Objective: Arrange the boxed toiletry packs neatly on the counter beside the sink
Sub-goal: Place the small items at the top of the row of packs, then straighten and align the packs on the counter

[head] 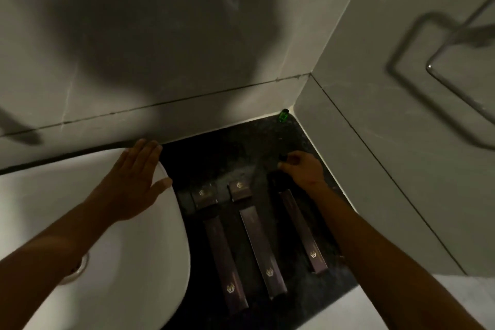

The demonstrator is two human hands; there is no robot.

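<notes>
Three long dark purple toiletry boxes lie side by side on the black counter: the left box, the middle box and the right box. Two small boxes sit at the far ends of the left and middle ones. My left hand rests flat and open on the sink rim. At the far end of the right box, my right hand is curled, its fingertips pinched on a small dark object that I cannot make out.
The white sink fills the left, its drain partly behind my left forearm. A small green bottle stands in the counter's far corner. Tiled walls close the back and right, where a metal towel ring hangs.
</notes>
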